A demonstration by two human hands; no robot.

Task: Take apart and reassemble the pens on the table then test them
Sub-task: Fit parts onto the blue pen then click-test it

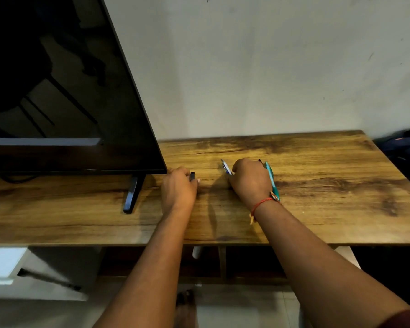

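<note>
Both hands sit low on the table (317,185), probably so the wood steadies them for small work. The left hand (179,187) is curled, thumb and fingers pinching a short dark piece (192,176) whose end pokes out to the right; I cannot tell whether it is a cap or a barrel section. The right hand (247,179) is closed round a white pen (226,167), whose blue-banded tip sticks out on the far left side of the fist. That hold would suit bringing the two parts together or pulling them apart. A teal pen (272,179) lies on the table just right of that hand, close against the wrist, likely parked within reach for its turn. A red thread (260,204) circles the right wrist. The TV (69,91) crowds the left side, and its foot (131,196) stands near the left hand, limiting room there. A dark bag (407,150) sits beyond the table's far right corner, by the wall (246,67).
</note>
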